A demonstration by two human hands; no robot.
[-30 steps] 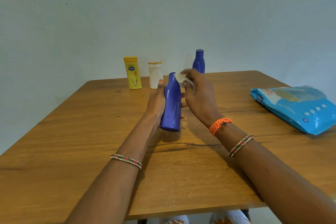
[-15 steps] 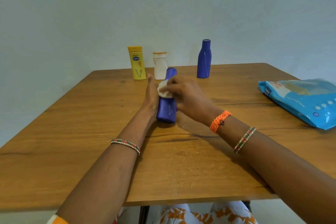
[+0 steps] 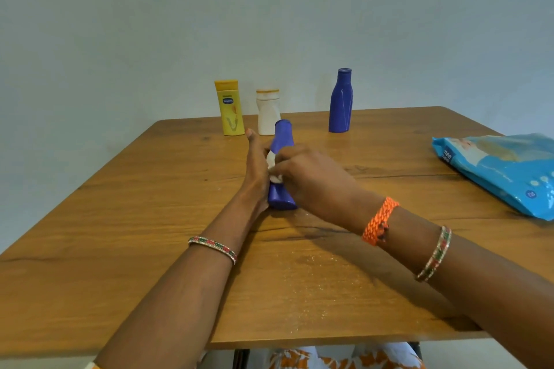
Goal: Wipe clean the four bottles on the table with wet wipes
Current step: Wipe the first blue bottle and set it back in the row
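Note:
A blue bottle (image 3: 281,141) stands on the wooden table (image 3: 120,219) between my hands. My left hand (image 3: 256,171) holds it from the left side, thumb up along its body. My right hand (image 3: 311,180) pinches a white wet wipe (image 3: 272,168) and presses it against the bottle's middle, covering most of that side. Three more bottles stand at the table's far edge: a yellow bottle (image 3: 230,108), a white bottle (image 3: 267,112) and a second blue bottle (image 3: 341,100).
A blue pack of wet wipes (image 3: 503,171) lies at the table's right edge. A pale wall rises right behind the far bottles. Small wet specks glisten on the wood near the front edge (image 3: 305,287).
The blue bottle came down from a lifted position to the tabletop. My right hand with the wipe slid from the bottle's neck down to its middle.

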